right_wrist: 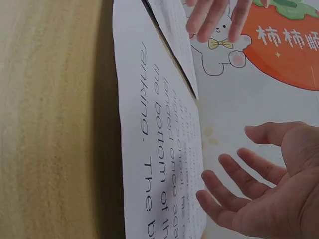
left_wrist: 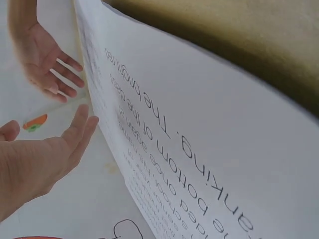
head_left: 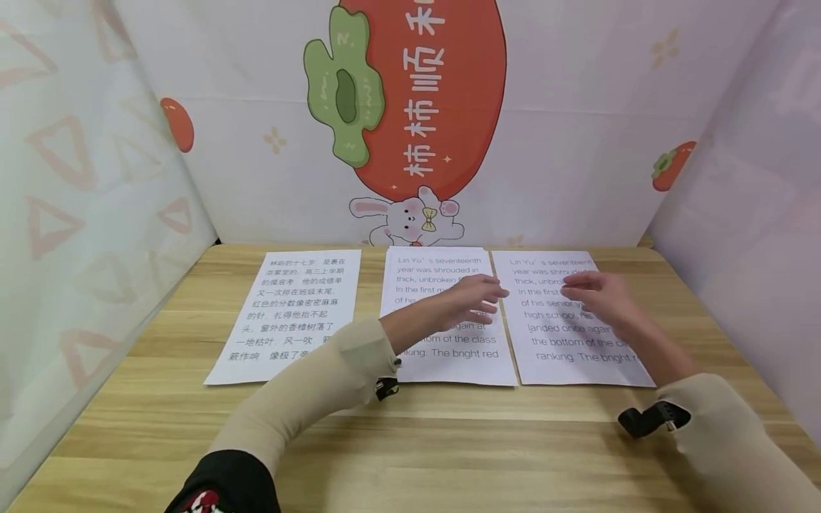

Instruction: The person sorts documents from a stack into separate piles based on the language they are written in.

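Note:
My left hand (head_left: 471,298) hovers over the middle sheet of English text (head_left: 449,367), its fingers loosely extended toward the right. Over the right sheet of English text (head_left: 577,370) is my right hand (head_left: 599,296), fingers pointing left and slightly bent. The palms roughly face each other with a gap between them, and neither hand holds anything. In the left wrist view the left hand (left_wrist: 40,159) shows its relaxed fingers beside the printed page (left_wrist: 209,99). The right wrist view shows the right hand (right_wrist: 269,189) with fingers spread above the page (right_wrist: 144,164).
A sheet with Chinese text (head_left: 288,306) lies on the left of the wooden table (head_left: 449,449). The middle and right sheets lie side by side with a narrow gap. Behind the table hangs a white backdrop (head_left: 564,142) with a large red fruit and a rabbit.

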Tool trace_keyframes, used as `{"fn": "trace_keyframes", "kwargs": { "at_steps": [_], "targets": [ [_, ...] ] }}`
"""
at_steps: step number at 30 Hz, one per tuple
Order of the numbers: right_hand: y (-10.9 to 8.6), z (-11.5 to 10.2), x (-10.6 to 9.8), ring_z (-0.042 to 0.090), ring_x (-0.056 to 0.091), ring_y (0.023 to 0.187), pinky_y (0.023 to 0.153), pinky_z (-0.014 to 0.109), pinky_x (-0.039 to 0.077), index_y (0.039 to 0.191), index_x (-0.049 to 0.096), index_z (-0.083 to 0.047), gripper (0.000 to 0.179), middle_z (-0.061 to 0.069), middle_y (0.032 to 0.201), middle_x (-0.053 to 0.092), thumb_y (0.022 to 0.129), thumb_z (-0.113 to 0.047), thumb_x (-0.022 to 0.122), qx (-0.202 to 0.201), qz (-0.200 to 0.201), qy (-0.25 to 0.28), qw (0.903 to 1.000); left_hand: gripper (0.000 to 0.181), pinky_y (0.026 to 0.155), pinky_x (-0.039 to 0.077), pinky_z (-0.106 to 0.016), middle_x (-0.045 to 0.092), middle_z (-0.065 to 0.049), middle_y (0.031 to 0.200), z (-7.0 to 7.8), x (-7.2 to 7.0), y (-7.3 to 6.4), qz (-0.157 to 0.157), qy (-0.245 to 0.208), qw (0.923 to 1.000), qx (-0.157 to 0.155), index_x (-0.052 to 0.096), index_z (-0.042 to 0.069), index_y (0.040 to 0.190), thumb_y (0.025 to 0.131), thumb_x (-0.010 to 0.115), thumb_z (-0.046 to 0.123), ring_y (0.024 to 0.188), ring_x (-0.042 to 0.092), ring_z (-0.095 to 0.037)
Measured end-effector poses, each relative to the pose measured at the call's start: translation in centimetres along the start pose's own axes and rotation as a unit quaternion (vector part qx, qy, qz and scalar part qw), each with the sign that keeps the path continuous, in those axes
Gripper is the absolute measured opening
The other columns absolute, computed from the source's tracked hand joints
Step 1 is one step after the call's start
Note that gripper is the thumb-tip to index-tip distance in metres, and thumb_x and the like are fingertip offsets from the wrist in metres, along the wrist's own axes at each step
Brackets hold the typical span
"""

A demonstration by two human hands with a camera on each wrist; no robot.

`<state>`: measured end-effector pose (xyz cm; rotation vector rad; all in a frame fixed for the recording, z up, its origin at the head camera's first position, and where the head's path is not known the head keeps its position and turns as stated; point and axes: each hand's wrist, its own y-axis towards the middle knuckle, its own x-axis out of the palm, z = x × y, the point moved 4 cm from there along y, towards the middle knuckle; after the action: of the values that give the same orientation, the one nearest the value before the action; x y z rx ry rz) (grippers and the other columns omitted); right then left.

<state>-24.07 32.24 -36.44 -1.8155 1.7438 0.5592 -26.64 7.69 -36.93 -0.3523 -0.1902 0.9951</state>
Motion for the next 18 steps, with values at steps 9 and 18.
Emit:
{"fn": "trace_keyframes", "kwargs": {
  "at_steps": [9, 18],
  "targets": [
    [0.3, -0.1, 1.5, 0.047, 0.052, 0.129, 0.095, 0.046, 0.048, 0.141, 0.055, 0.007, 0.050, 0.031, 0.141, 0.057, 0.103, -0.023, 0.064, -0.012, -0.014, -0.022, 0.9996, 0.056, 0.109, 0.053, -0.045, 0.045, -0.023, 0.156, 0.4, -4.3, -2.6, -0.002, -0.011, 0.9999, 0.012, 0.035, 0.002, 0.159, 0.108, 0.053, 0.019, 0.141, 0.050, -0.039],
    [-0.1, 0.8, 0.8, 0.048, 0.051, 0.128, 0.096, 0.049, 0.048, 0.145, 0.051, 0.007, 0.053, 0.033, 0.142, 0.053, 0.105, -0.027, 0.060, 0.004, -0.015, -0.038, 0.9992, 0.054, 0.116, 0.045, -0.050, 0.037, -0.026, 0.161, 0.7, -10.2, -5.9, 0.034, -0.027, 0.9986, 0.030, 0.030, 0.003, 0.160, 0.110, 0.045, 0.020, 0.145, 0.042, -0.042]
  ]
}}
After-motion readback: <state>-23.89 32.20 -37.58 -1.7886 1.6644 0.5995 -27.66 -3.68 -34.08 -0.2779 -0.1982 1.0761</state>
